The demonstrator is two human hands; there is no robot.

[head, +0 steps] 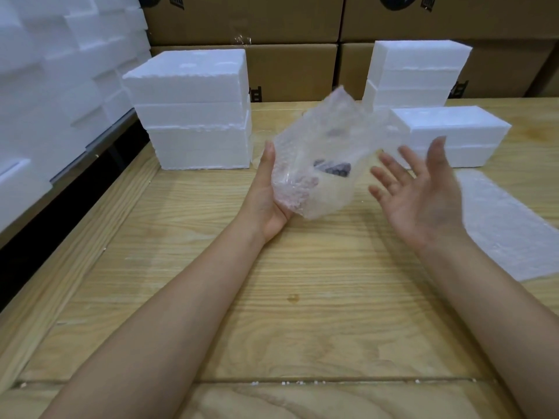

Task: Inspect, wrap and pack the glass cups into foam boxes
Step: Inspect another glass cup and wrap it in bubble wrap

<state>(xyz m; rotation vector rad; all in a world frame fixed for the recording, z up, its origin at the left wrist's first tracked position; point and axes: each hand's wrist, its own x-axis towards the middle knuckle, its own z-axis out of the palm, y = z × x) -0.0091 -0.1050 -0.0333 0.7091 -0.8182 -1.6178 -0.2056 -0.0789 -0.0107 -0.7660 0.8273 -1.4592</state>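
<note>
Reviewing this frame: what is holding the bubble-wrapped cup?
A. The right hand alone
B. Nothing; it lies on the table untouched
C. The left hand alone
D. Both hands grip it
C: the left hand holds the wrapped cup from its side and underneath, while the right hand is open beside it, palm up with spread fingers that grip nothing.

Pale wood-grain table. Brown cartons stacked high behind table, wall-like. Dark gap off table's left edge. Light soft, even.
</note>
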